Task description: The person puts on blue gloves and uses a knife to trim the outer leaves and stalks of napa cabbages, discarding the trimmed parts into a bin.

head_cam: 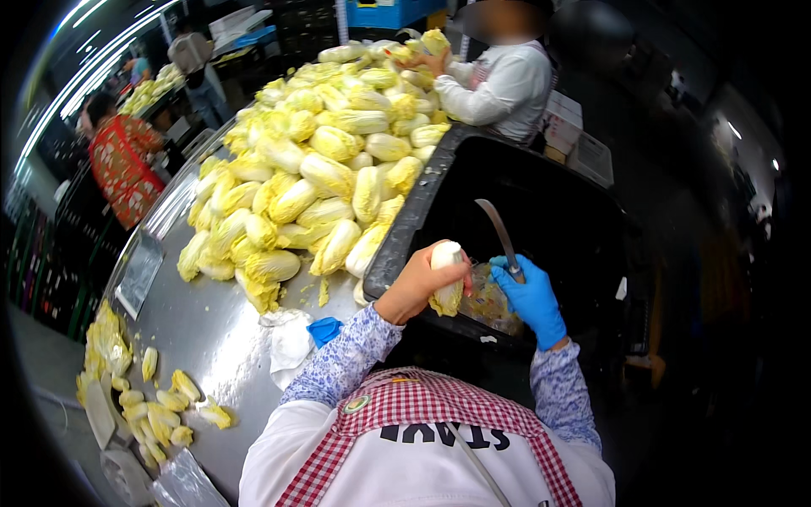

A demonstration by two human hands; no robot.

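Observation:
My bare left hand (423, 279) grips a small napa cabbage (447, 256), its white base end pointing up and its yellow leaf end down. In my right hand (532, 295), gloved in blue, is the handle of a curved-bladed knife (497, 228), blade raised and apart from the cabbage. Both hands are above the near end of a large black bin (399, 244). Inside it, below my hands, lies a heap of scraps (488, 307), partly hidden. A big pile of napa cabbages (329, 158) covers the metal table left of the bin.
On the metal table (190, 342) lie a white cloth (290, 342), a blue scrap (325, 331), small cabbages (158, 418) and clear plastic bags (139, 272). A co-worker (500, 82) across the bin holds a cabbage. Another person (123, 158) stands at the left.

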